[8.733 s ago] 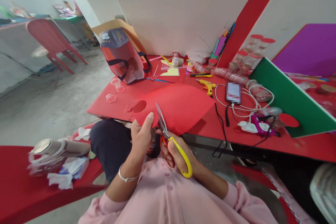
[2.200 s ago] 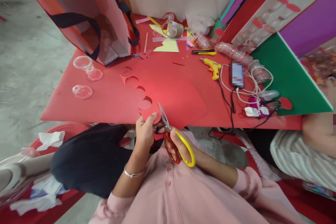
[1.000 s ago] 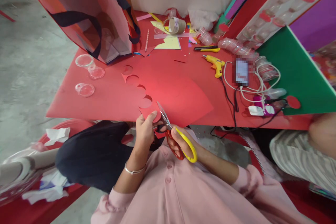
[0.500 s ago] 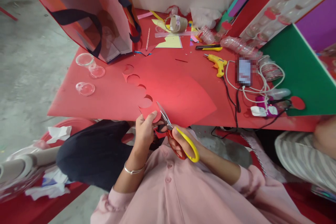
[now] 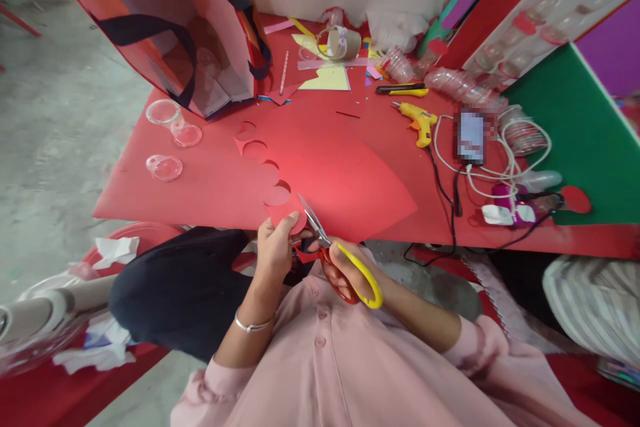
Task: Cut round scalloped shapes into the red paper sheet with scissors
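Observation:
A large red paper sheet (image 5: pixel 345 173) lies over the near edge of the red table (image 5: pixel 200 180); its left edge carries a row of round cut-outs. My left hand (image 5: pixel 275 250) pinches the sheet's near corner, thumb on top. My right hand (image 5: pixel 350 273) grips the red and yellow scissors (image 5: pixel 334 259) by the handles, blades parted and biting into the paper beside my left thumb. A loose red strip hangs under the blades.
An orange carrier bag (image 5: pixel 165 20) stands at the back left, with clear plastic lids (image 5: pixel 167 140) beside it. A yellow glue gun (image 5: pixel 419 123), a phone (image 5: pixel 471 137) with white cables, and a green board (image 5: pixel 575 133) lie right. A person in stripes (image 5: pixel 595 307) sits at right.
The view drifted slightly, so the table items slid right in frame. My hands keep the same grip while the scissors work along the paper's corner. The neighbour's arm has dropped out of sight.

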Demonstrator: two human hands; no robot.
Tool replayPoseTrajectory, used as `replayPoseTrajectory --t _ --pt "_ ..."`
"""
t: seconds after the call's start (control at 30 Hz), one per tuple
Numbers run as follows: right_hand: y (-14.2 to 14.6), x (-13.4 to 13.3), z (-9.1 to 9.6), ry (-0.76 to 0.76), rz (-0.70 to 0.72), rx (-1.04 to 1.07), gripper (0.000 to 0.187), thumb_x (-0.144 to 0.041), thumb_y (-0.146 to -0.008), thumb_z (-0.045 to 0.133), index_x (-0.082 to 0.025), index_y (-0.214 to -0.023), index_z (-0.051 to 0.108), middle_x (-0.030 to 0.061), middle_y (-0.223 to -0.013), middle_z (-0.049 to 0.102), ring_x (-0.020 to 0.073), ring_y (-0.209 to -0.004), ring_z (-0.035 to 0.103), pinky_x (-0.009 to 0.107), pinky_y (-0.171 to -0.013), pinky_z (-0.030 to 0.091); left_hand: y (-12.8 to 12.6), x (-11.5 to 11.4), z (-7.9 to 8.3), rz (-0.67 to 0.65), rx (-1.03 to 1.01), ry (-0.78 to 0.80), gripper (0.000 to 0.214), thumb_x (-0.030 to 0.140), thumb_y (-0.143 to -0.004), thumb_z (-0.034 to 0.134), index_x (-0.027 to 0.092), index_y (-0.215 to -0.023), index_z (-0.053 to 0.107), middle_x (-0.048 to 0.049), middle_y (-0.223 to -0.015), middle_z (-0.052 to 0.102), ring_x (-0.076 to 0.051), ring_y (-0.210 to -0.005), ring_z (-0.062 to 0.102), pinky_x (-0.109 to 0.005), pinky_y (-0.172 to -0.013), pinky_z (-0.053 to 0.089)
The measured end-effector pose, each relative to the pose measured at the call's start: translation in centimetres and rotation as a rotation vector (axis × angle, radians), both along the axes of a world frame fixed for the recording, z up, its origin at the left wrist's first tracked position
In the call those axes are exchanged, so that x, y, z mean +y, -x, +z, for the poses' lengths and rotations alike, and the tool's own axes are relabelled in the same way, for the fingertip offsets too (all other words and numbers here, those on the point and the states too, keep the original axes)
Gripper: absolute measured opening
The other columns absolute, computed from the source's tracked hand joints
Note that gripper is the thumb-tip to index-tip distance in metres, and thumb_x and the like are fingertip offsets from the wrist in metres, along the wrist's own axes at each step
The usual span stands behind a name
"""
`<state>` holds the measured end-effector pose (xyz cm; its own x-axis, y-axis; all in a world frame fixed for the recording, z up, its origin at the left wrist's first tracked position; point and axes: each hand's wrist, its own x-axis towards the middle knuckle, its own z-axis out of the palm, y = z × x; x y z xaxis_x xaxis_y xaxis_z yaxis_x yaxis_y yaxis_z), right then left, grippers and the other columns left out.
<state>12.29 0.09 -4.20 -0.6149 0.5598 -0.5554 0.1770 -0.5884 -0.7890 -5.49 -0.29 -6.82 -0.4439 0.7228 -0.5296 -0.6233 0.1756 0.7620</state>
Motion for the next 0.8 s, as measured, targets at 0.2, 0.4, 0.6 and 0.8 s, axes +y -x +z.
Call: replayPoseTrajectory --t 0.2,0.4,0.6,0.8 --pt "-0.3 0.3 0.0 -0.001 0.02 -0.012 0.099 -0.109 -0.082 0.06 -0.02 -0.126 0.063 -0.0126 -0.063 0.04 0.0079 -0.04 0.029 0.02 -0.034 0.033 0.0 -0.1 0.0 0.007 -0.014 -0.006 0.032 0.037 -0.064 0.095 0.015 -0.071 0.074 -0.0018 -0.068 0.073 -0.016 -0.056 0.072 -0.027 -0.057 0.064" --pt "-0.8 0.7 0.2 -0.02 0.052 -0.011 0.095 -0.106 -0.087 0.058 -0.02 -0.126 0.066 -0.0124 -0.063 0.04 0.007 -0.037 0.029 0.021 -0.034 0.034 -0.1 0.0 0.2 0.008 -0.02 0.012 0.034 0.037 -0.063 0.097 0.014 -0.072 0.073 -0.0022 -0.069 0.073 -0.016 -0.056 0.072 -0.029 -0.059 0.066" --pt "-1.2 1.3 0.2 -0.019 0.092 -0.016 0.099 -0.108 -0.086 0.056 -0.019 -0.127 0.066 -0.0129 -0.061 0.041 0.0063 -0.035 0.03 0.02 -0.033 0.033 0.0 -0.1 0.3 0.008 0.001 0.037 0.038 0.039 -0.062 0.098 0.015 -0.072 0.072 -0.0029 -0.07 0.074 -0.018 -0.053 0.073 -0.029 -0.057 0.066" --pt "-1.5 1.7 0.4 -0.001 0.106 -0.001 0.094 -0.106 -0.086 0.06 -0.02 -0.124 0.068 -0.0126 -0.062 0.042 0.0059 -0.037 0.03 0.019 -0.034 0.033 0.0 -0.2 0.3 -0.009 -0.004 0.024 0.039 0.041 -0.062 0.099 0.016 -0.073 0.072 -0.0031 -0.069 0.075 -0.019 -0.053 0.074 -0.029 -0.055 0.064"
